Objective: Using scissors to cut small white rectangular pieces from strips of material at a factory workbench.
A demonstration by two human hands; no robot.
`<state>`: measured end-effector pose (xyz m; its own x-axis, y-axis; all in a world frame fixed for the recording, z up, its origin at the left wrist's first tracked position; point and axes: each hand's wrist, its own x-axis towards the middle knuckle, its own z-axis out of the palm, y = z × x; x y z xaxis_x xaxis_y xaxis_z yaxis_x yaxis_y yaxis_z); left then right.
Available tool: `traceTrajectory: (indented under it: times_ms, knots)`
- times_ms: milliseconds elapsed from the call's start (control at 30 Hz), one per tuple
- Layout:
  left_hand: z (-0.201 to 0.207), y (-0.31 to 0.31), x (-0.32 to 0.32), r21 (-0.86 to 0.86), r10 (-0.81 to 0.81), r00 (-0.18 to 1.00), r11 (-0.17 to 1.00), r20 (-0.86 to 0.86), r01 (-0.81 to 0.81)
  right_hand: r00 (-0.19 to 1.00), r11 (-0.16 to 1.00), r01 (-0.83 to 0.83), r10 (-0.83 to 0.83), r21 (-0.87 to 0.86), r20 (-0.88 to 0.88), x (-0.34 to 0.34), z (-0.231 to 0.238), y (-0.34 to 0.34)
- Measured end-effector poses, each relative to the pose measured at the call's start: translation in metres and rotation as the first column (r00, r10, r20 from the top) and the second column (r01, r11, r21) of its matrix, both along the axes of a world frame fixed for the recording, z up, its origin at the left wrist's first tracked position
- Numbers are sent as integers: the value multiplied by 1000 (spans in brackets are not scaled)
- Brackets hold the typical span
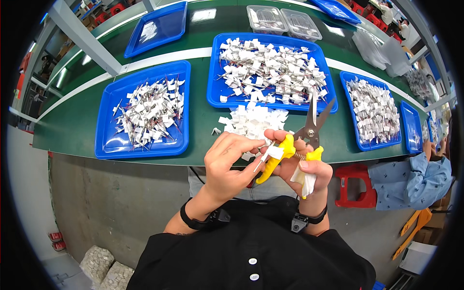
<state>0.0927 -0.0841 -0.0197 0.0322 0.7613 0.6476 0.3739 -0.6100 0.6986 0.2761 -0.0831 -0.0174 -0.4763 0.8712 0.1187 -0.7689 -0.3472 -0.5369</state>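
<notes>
My right hand [316, 171] is wrapped round spring-loaded scissors [307, 133] with yellow handles, their blades apart and pointing away over the table. White wrapping covers part of the right-hand handle. My left hand [227, 164] pinches a small thin wired piece with a white tag [275, 152], close to the scissors' left handle. The far end of that piece is hidden by fingers. Just beyond my hands, a pile of white tags [256, 121] lies on the green table, by the near edge of a blue tray [211, 92] full of similar tagged wired pieces.
More tagged pieces fill a blue tray [102, 130] at left and another [362, 143] at right. Farther back are an empty blue tray [179, 24] and clear plastic boxes [267, 19]. A red stool [355, 186] and a person in a blue patterned garment [411, 181] are at right.
</notes>
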Motion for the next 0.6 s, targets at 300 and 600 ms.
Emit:
traceTrajectory:
  times_ms: [300,600]
  knots:
    - [-12,0,6,43,75,989,996,129,-81,995,987,-97,96,-128,-18,-6,3,-2]
    - [-1,0,-6,-244,-35,840,949,542,197,510,815,87,-531,573,677,8,10,-8]
